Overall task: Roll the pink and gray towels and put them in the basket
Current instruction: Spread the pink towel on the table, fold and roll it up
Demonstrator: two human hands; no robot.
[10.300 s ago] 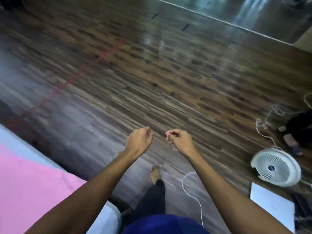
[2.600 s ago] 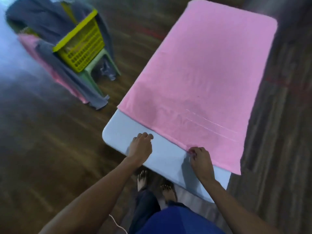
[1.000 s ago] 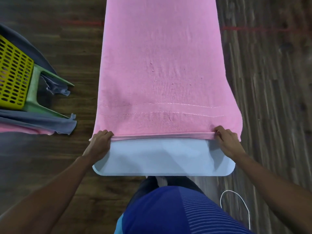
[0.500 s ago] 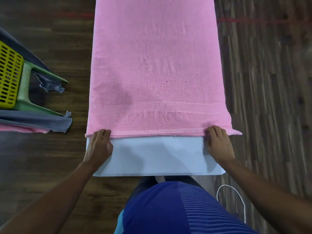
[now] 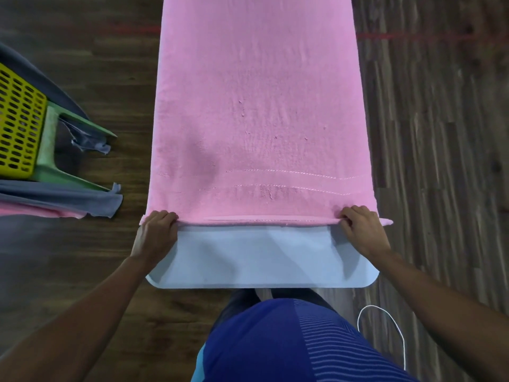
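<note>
Head view: looking straight down over a long table [image 5: 256, 260], with the person's blue shirt [image 5: 289, 346] at the bottom edge.
Pink towel [image 5: 259, 106]: spread flat along the table, covering it from the far end down to a bare pale strip at the near end. Two stitched lines cross it just above the near hem.
Near hem: a narrow lip of cloth, turned up along the edge between the two hands. The right corner pokes a little past the table's side.
Left hand [image 5: 155, 235]: at the towel's near left corner, knuckles up, fingers curled over the hem and gripping it.
Right hand [image 5: 363, 232]: at the near right corner, fingers likewise curled over the hem and gripping it. The thumb is hidden under the hand.
Basket [image 5: 19, 122]: yellow, perforated, at the left edge of the view on a green stool [image 5: 52, 161]. It stands well apart from the table, and its inside does not show.
Gray towel [image 5: 63, 199]: draped on the stool under the basket, its ends hanging off toward the floor [image 5: 440, 161].
Pink cloth [image 5: 35, 212]: a strip showing just beneath the gray towel.
Floor: dark wood planks, with a faint red line [image 5: 413, 37] running across behind the table.
White cord [image 5: 391, 329]: looped on the floor to the right of the shirt.
</note>
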